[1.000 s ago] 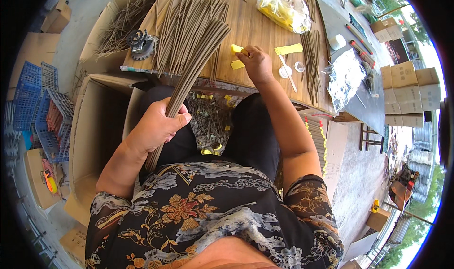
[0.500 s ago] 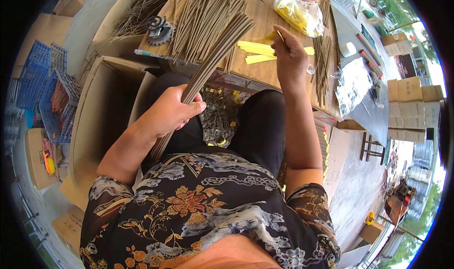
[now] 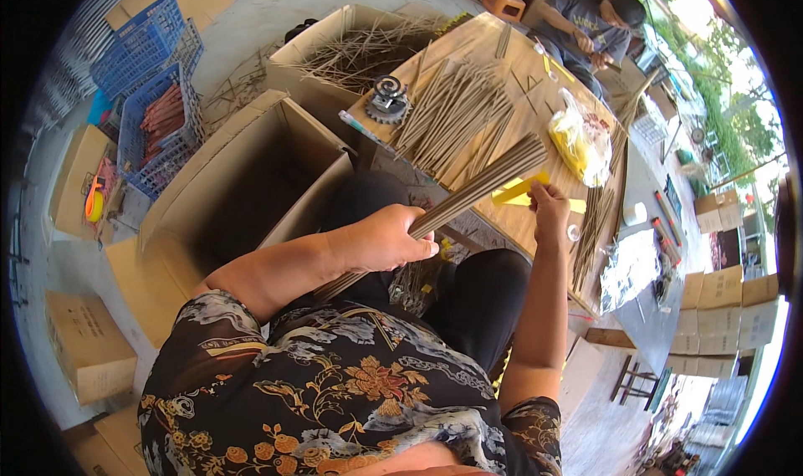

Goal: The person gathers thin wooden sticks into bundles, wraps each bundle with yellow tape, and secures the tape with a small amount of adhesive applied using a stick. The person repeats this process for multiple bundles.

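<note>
A bundle of thin brown sticks [image 3: 485, 180] is wrapped in the fingers of my left hand [image 3: 386, 238]. It slants from my lap up to the right, its far end over the table edge. My right hand [image 3: 549, 210] pinches a yellow paper strip [image 3: 512, 191] beside the bundle's upper part. I cannot tell whether the strip touches the sticks. More yellow strips lie under and behind my right hand, partly hidden. A broad pile of loose sticks [image 3: 458, 112] covers the wooden table [image 3: 535, 58] ahead.
A metal coil on a toothed base [image 3: 387, 104] stands at the table's left corner. A plastic bag with yellow contents [image 3: 581, 145] lies at right. An open cardboard box [image 3: 209, 162] is by my left knee. Across the table a person [image 3: 585, 28] works with both hands.
My view has turned, bringing the person across the table into sight. The bundle now tilts lower to the right, and the right hand has brought the yellow strip close to it.
</note>
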`<state>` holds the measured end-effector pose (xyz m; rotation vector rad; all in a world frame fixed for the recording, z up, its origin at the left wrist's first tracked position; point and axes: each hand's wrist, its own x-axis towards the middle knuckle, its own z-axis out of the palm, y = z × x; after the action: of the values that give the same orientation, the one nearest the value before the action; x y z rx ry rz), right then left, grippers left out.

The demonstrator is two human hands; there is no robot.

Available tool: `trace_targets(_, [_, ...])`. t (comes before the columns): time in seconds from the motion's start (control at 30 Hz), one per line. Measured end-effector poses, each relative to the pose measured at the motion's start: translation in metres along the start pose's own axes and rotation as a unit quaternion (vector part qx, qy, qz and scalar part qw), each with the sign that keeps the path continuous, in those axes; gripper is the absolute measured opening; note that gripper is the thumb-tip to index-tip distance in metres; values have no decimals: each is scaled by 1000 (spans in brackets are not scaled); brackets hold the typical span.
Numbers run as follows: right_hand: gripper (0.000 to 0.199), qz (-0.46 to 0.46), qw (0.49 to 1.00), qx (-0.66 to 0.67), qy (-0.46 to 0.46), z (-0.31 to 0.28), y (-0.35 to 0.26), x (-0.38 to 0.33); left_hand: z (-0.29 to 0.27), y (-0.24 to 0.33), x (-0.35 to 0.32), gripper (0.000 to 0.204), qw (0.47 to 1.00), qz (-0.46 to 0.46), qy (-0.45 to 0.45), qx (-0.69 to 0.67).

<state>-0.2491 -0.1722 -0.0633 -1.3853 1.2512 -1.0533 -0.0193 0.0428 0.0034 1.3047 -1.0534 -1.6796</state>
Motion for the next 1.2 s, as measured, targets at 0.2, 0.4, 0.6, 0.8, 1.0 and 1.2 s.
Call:
trace_targets(0.2, [51,-26,996,10,-85,25,-3,-36,-6,-2,-7,14,999,21,4,-30])
trace_targets(0.4, [52,27,873,377,-308,90,-67,-141,3,-5,-5,14,998,-15,-48,-25])
trace_targets(0.6, [29,67,858,449,-242,106,-93,-161,16,-2,-15,10,997,-2,-36,70])
trace_targets(0.8, [31,47,853,497,-152,108,-93,-167,18,-28,-2,21,944,159,59,284])
trace_targets(1.0, [29,65,868,482,-105,107,-83,-165,26,-43,5,26,915,202,125,326])
trace_targets(1.2, [30,95,836,522,-141,98,-77,-168,26,-25,-26,18,999,18,-22,22])
